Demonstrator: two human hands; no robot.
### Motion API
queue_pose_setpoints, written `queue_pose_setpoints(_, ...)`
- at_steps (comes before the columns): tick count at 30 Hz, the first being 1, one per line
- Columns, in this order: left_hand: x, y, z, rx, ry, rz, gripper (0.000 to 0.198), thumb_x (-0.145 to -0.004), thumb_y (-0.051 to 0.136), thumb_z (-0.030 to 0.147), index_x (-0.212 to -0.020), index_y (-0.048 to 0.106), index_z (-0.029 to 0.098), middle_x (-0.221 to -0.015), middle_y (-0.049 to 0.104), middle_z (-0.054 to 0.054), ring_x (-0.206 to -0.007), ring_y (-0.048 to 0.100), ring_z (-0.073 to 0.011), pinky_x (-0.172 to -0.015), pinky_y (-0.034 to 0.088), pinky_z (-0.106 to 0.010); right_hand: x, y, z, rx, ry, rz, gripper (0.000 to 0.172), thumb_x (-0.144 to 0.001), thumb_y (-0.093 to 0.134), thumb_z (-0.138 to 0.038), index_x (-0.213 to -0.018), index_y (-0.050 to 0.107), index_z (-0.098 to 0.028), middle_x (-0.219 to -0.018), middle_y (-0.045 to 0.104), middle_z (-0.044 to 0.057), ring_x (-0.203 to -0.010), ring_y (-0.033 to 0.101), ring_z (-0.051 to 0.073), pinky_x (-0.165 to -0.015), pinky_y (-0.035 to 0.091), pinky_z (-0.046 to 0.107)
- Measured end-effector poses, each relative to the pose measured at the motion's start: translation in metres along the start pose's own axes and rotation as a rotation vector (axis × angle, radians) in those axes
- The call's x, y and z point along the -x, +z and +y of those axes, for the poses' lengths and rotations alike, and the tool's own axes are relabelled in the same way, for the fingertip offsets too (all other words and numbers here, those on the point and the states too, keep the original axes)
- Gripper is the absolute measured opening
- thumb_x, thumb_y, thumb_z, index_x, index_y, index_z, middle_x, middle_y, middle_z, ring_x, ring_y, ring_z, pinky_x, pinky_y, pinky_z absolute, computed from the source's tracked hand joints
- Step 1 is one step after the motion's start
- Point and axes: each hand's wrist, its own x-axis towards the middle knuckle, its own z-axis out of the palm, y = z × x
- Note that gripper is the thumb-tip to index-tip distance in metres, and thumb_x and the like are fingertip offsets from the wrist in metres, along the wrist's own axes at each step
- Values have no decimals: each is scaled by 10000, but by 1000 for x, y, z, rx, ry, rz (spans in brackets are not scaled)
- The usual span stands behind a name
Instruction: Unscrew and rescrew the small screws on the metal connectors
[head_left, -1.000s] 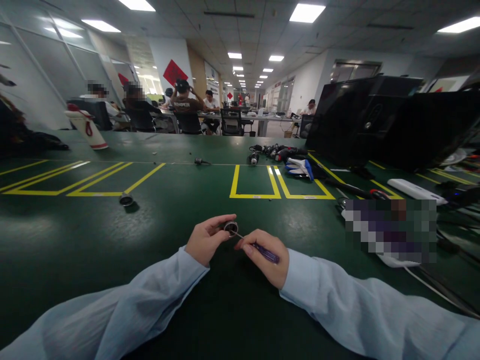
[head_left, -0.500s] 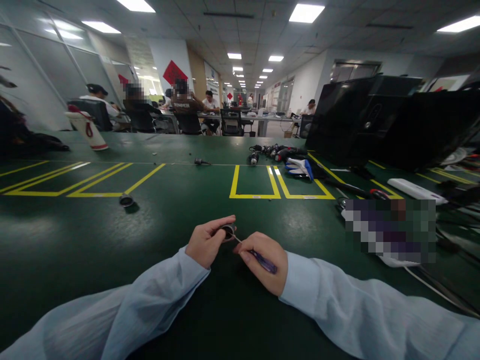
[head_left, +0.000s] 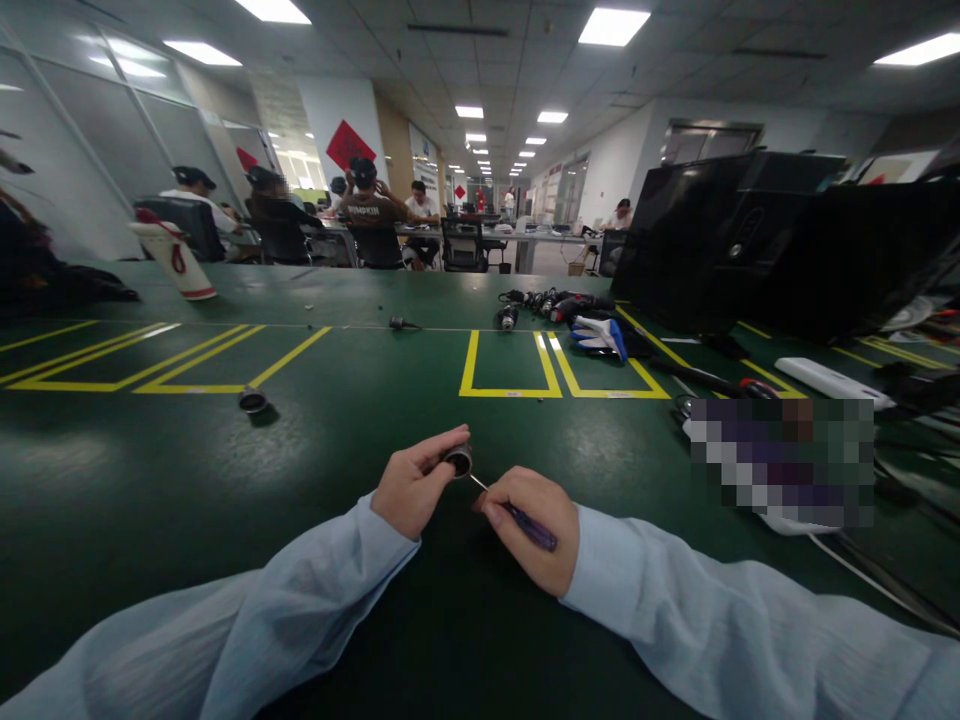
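Near the middle of the green table, my left hand (head_left: 415,485) grips a small dark metal ring-shaped part (head_left: 459,460) between thumb and fingers, its round opening turned towards me. My right hand (head_left: 529,525) is closed around a screwdriver (head_left: 534,527) with a translucent purple handle. Its thin shaft points up and left, the tip close to the lower edge of the part; whether they touch I cannot tell. A similar dark round part (head_left: 253,400) lies on the table to the left, beyond my left hand.
A small dark connector-like piece (head_left: 403,323) lies farther back. Cables, a blue-and-white glove (head_left: 598,338) and a power strip (head_left: 832,381) are to the right, near large black cases (head_left: 697,240). A white cup (head_left: 174,260) stands at the left. People sit at desks beyond.
The screwdriver and my right hand have drawn slightly right, so the tip has come away from the part's opening. My left hand has tilted the part a little more towards me.
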Motion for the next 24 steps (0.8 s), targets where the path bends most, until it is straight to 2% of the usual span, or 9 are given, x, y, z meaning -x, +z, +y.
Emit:
queue_pose_setpoints(8, 1, 0, -1, 4, 5, -15, 429, -552, 602, 173, -976, 629, 113, -1093, 604, -100, -1010, 553, -247, -915, 422, -402, -2, -1, -4, -9, 63, -19, 142, -771, 432, -131, -793, 567, -167, -686, 604, 34, -649, 536, 139, -626, 424, 275)
queue_pose_setpoints(15, -2, -1, -4, 95, -103, -18, 469, -589, 565, 184, -1050, 587, 95, -922, 669, -100, -864, 618, -234, -814, 488, -404, -5, -5, -10, -73, 155, -15, 157, -806, 422, -132, -835, 571, -172, -766, 623, 40, -720, 557, 139, -694, 443, 276)
queue_pose_setpoints(24, 0, 1, 2, 102, -139, -29, 496, -599, 571, 226, -1070, 567, 71, -933, 662, -107, -868, 618, -222, -822, 492, -384, -4, -3, -6, -44, 73, 2, 143, -800, 423, -133, -851, 550, -173, -766, 620, 43, -711, 555, 142, -680, 451, 279)
